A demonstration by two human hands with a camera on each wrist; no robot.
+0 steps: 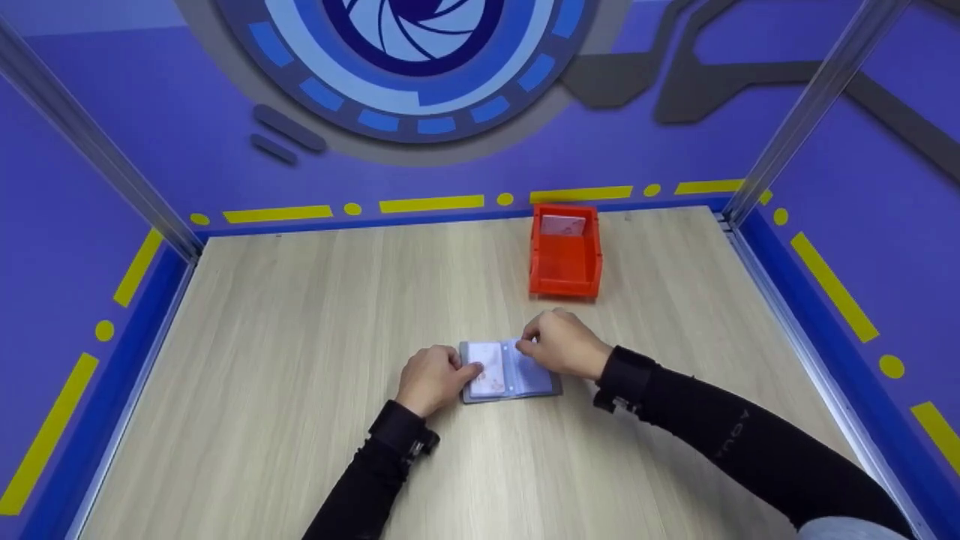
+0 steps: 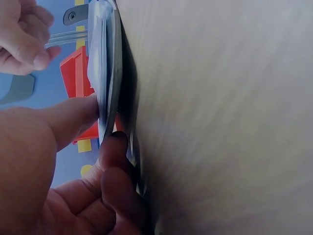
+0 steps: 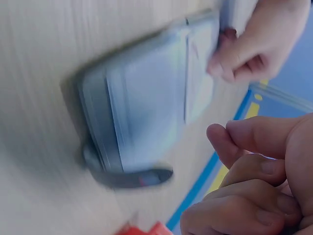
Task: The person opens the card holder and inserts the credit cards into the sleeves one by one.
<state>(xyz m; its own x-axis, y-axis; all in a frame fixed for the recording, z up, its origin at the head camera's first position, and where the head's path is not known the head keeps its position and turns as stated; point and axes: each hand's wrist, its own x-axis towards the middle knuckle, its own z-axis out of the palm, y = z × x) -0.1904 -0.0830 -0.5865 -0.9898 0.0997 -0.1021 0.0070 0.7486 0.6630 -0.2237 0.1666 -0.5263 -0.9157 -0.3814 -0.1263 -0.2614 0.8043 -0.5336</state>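
Observation:
A grey card holder (image 1: pixel 531 379) lies open near the middle of the table, its clear plastic sleeves facing up. A white card with a pinkish print (image 1: pixel 489 379) shows in the left-hand sleeve. My left hand (image 1: pixel 433 379) pinches the left edge, thumb on the sleeve and fingers under the cover, which is lifted a little in the left wrist view. Above the right-hand page is my right hand (image 1: pixel 566 343). Its fingers are curled with thumb and index tips together, and nothing shows between them in the right wrist view. A snap strap (image 3: pixel 132 178) sticks out from the cover.
Behind the card holder stands a red open bin (image 1: pixel 565 259) with a pink-and-white card (image 1: pixel 562 225) against its back wall. The wooden table (image 1: pixel 315 315) is bounded by blue-purple panels (image 1: pixel 420 184) and metal posts (image 1: pixel 817 112).

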